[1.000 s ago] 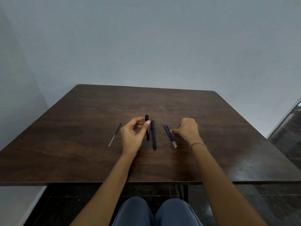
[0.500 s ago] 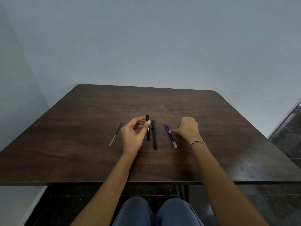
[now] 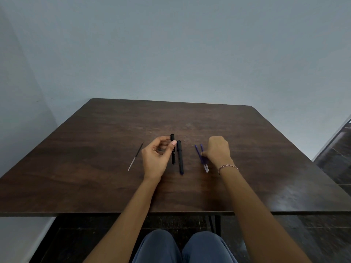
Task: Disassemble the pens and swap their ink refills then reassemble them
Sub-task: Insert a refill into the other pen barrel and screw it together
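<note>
My left hand (image 3: 155, 160) pinches a black pen barrel (image 3: 172, 149) with white lettering between thumb and fingertips, near its far end. Just right of it a second black pen part (image 3: 180, 157) lies on the table. A thin refill (image 3: 135, 156), dark at the far end and clear at the near end, lies loose to the left. My right hand (image 3: 218, 151) has its fingers curled onto two purple refills (image 3: 199, 152) with clear near ends; the two now splay apart at their far tips.
The dark wooden table (image 3: 95, 186) has its front edge close to my lap. A pale wall stands behind the table and to the left. Dark floor shows at the right.
The two purple refills, which lay together, now spread apart at their far tips under my right hand. My left hand keeps its pinch on the black barrel, nearly still.
</note>
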### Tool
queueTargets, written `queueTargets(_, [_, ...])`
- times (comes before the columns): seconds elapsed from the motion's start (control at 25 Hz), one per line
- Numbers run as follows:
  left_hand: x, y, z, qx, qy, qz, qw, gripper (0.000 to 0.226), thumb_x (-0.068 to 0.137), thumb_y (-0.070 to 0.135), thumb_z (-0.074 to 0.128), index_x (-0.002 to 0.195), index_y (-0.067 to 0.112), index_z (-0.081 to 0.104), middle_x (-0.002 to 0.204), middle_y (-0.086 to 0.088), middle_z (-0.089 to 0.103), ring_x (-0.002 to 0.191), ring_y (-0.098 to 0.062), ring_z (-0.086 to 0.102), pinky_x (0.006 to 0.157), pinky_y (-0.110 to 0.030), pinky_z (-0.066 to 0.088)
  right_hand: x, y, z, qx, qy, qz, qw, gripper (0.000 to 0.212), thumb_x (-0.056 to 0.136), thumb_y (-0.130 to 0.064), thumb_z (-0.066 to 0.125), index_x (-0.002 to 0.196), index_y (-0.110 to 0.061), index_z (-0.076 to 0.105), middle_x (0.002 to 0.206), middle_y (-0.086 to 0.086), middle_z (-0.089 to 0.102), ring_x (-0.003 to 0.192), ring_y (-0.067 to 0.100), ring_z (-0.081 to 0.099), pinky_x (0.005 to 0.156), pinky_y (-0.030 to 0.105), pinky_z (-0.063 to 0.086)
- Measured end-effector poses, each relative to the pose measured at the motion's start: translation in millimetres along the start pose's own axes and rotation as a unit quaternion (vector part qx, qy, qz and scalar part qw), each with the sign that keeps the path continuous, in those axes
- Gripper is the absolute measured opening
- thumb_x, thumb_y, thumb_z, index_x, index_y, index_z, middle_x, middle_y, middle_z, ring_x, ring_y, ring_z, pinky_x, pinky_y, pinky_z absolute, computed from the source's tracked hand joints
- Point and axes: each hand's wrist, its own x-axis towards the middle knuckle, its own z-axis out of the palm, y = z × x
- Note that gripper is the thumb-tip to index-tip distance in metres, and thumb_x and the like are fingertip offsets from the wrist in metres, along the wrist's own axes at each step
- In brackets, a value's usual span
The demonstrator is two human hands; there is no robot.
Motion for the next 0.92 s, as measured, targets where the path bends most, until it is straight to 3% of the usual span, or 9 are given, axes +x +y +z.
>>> queueTargets(0.08, [0, 0, 0, -0.001, 0.002, 0.001, 1.0, 0.013, 0.08, 0.015, 0.074, 0.092, 0.014, 0.07, 0.074, 0.006, 0.066, 0.066, 0.0, 0.059, 0.062, -0.025, 0.052, 0, -4, 3, -0.017, 0.022, -0.01, 1.0, 0.013, 0.087, -0.013, 0.064, 0.087, 0.001, 0.063, 0.105, 0.018, 0.064, 0.098, 0.033, 0.063, 0.072, 0.033, 0.049])
queueTargets(0.2, [0, 0, -1, -0.001, 0.0, 0.001, 1.0, 0.013, 0.08, 0.015, 0.074, 0.093, 0.014, 0.07, 0.074, 0.006, 0.066, 0.066, 0.001, 0.059, 0.062, -0.025, 0.053, 0, -8, 5, -0.025, 0.022, -0.001, 0.999, 0.012, 0.086, -0.008, 0.065, 0.096, 0.0, 0.065, 0.108, 0.017, 0.064, 0.101, 0.032, 0.063, 0.07, 0.032, 0.049])
queueTargets(0.32, [0, 0, 0, -0.001, -0.002, 0.003, 1.0, 0.012, 0.08, 0.015, 0.074, 0.091, 0.017, 0.069, 0.074, 0.007, 0.066, 0.066, 0.002, 0.059, 0.061, -0.02, 0.051, -3, -11, 6, -0.019, 0.024, 0.009, 1.0, 0.012, 0.087, -0.013, 0.065, 0.094, -0.002, 0.063, 0.103, 0.015, 0.064, 0.097, 0.029, 0.063, 0.068, 0.03, 0.048])
queueTargets(0.4, [0, 0, 0, -0.004, -0.003, 0.004, 1.0, 0.012, 0.079, 0.016, 0.074, 0.091, 0.018, 0.069, 0.074, 0.008, 0.066, 0.066, 0.001, 0.059, 0.061, -0.017, 0.049, -1, -8, 3, 0.007, 0.022, 0.019, 1.0, 0.014, 0.084, -0.015, 0.068, 0.081, -0.004, 0.06, 0.091, 0.013, 0.061, 0.092, 0.029, 0.063, 0.066, 0.03, 0.049])
queueTargets(0.52, [-1, 1, 0, -0.002, -0.004, 0.009, 1.0, 0.013, 0.079, 0.015, 0.075, 0.09, 0.017, 0.07, 0.075, 0.008, 0.067, 0.067, 0.0, 0.06, 0.062, -0.013, 0.047, 3, 3, -2, 0.097, 0.018, 0.053, 0.994, 0.034, 0.077, -0.016, 0.072, 0.058, -0.007, 0.046, 0.069, 0.007, 0.053, 0.066, 0.024, 0.056, 0.055, 0.029, 0.047])
queueTargets(0.64, [-1, 3, 1, 0.015, -0.011, 0.023, 1.0, 0.014, 0.078, 0.016, 0.075, 0.09, 0.019, 0.07, 0.077, 0.01, 0.068, 0.07, 0.0, 0.063, 0.063, -0.01, 0.046, -1, 16, -1, 0.18, 0.074, 0.049, 0.98, 0.02, 0.076, -0.022, 0.071, 0.063, -0.008, 0.066, 0.063, 0.004, 0.06, 0.063, 0.019, 0.058, 0.056, 0.027, 0.046])
queueTargets(0.76, [-2, 3, 1, 0.041, -0.012, 0.036, 0.998, 0.017, 0.078, 0.018, 0.076, 0.094, 0.017, 0.072, 0.081, 0.012, 0.069, 0.077, -0.001, 0.065, 0.065, -0.012, 0.048, -8, 16, -6, 0.342, 0.108, 0.036, 0.933, 0.016, 0.083, -0.025, 0.071, 0.083, -0.01, 0.074, 0.069, -0.003, 0.066, 0.069, 0.009, 0.062, 0.073, 0.025, 0.051])
queueTargets(0.92, [-1, 3, 0, 0.062, -0.013, 0.054, 0.997, 0.017, 0.076, 0.018, 0.077, 0.093, 0.017, 0.073, 0.082, 0.014, 0.067, 0.079, 0.0, 0.065, 0.065, -0.014, 0.05, -20, -6, -23, 0.536, 0.143, 0.024, 0.832, 0.015, 0.085, -0.022, 0.07, 0.089, -0.008, 0.071, 0.071, 0.0, 0.068, 0.064, 0.007, 0.061, 0.071, 0.023, 0.054])
